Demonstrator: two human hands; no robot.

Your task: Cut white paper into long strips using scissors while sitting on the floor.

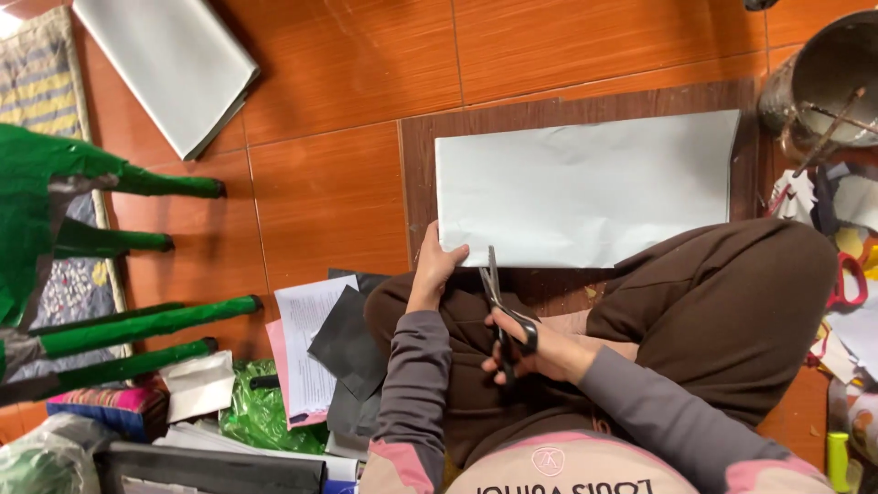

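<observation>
The floor (pixel 347 82) is laid with glossy orange-brown tiles, and a person sits cross-legged on it in brown trousers, looking down at a dark wooden board (pixel 567 105) that lies flat before the knees. One large white sheet of paper (pixel 585 187) rests on that board, its near edge reaching the lap. The left hand (pixel 432 270) pinches the sheet's near left corner, thumb on top and fingers beneath. The right hand (pixel 526 352) has its grip closed through the handles of one pair of black scissors (pixel 498 306), whose blades point away from the body and meet the paper's near edge just beside the left hand; whether the blades are parted cannot be told. A second folded white sheet (pixel 169 64) lies well apart at the upper left. Four green-wrapped legs (pixel 137 252) of a tipped piece of furniture stretch in from the left. By the left knee lie dark grey card pieces (pixel 347 343) and one printed page (pixel 306 352). At the upper right stands one metal pot (pixel 828 82), with red-handled scissors (pixel 846 279) among scraps below it.
</observation>
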